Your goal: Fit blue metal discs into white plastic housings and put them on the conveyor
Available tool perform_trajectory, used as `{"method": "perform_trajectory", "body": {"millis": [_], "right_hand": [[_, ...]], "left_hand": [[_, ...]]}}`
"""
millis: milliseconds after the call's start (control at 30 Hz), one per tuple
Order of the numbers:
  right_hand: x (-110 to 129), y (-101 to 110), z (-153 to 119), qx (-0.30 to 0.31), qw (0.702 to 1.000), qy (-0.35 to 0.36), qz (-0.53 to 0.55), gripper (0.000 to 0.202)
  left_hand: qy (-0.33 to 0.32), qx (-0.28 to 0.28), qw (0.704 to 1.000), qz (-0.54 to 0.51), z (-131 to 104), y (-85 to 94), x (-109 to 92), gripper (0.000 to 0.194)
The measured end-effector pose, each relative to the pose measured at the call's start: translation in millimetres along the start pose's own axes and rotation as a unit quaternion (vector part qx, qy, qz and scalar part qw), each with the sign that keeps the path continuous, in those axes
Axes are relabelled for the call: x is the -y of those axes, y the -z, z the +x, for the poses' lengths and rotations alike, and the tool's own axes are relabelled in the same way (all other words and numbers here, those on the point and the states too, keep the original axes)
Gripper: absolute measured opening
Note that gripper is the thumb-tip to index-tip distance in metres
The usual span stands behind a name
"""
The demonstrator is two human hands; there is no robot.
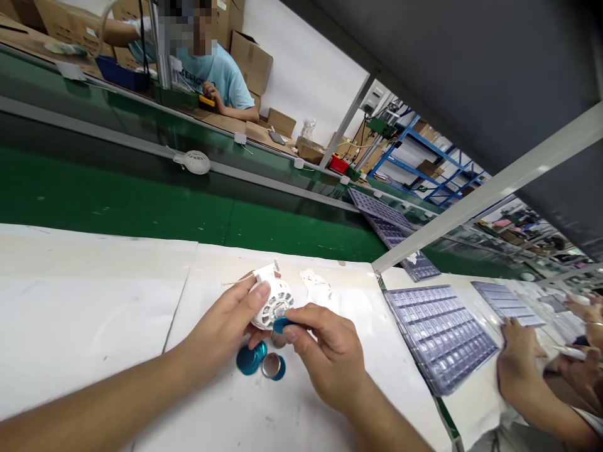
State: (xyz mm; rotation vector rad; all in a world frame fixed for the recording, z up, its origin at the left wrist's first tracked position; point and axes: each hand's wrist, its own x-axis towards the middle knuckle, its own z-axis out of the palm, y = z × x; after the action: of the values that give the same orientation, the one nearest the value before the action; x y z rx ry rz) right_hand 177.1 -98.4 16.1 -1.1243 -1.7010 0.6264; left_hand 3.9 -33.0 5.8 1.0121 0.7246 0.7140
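My left hand is closed around a white plastic fan housing with a ring of slots, held just above the white-covered table. Between thumb and forefinger, my right hand pinches a round blue metallic cap right at the lower edge of the housing. Below both hands lie several loose blue caps, some overlapping. One cap shows its silvery inner side. Behind the housing, some small white pieces rest on the table; their kind is unclear.
Beyond the table runs a green conveyor belt, with another white fan part on its far rail. Purple-grey compartment trays lie at right. A slanted white post rises there. Co-workers' hands are at far right; another person sits opposite.
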Motion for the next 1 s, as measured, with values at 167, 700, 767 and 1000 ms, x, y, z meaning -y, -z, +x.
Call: {"method": "perform_trajectory", "body": {"millis": [167, 700, 767, 1000], "right_hand": [[1.4, 0.5, 3.9, -0.026, 0.997, 0.042, -0.052, 0.036], [-1.6, -3.0, 5.2, -0.067, 0.971, -0.194, 0.123, 0.056], [2.2, -6.9, 5.2, 0.010, 0.948, -0.206, 0.240, 0.061], [18.0, -24.3, -2.7, 0.052, 0.871, -0.188, 0.452, 0.048]], "left_hand": [[-0.008, 0.007, 1.000, 0.027, -1.4, -5.8, -4.5, 0.042], [0.020, 0.071, 0.997, -0.001, -11.3, -10.5, -11.7, 0.068], [0.039, 0.095, 0.995, -0.004, -14.7, -12.1, -11.8, 0.067], [0.045, 0.149, 0.988, 0.023, -25.9, -16.5, -16.9, 0.054]]}}
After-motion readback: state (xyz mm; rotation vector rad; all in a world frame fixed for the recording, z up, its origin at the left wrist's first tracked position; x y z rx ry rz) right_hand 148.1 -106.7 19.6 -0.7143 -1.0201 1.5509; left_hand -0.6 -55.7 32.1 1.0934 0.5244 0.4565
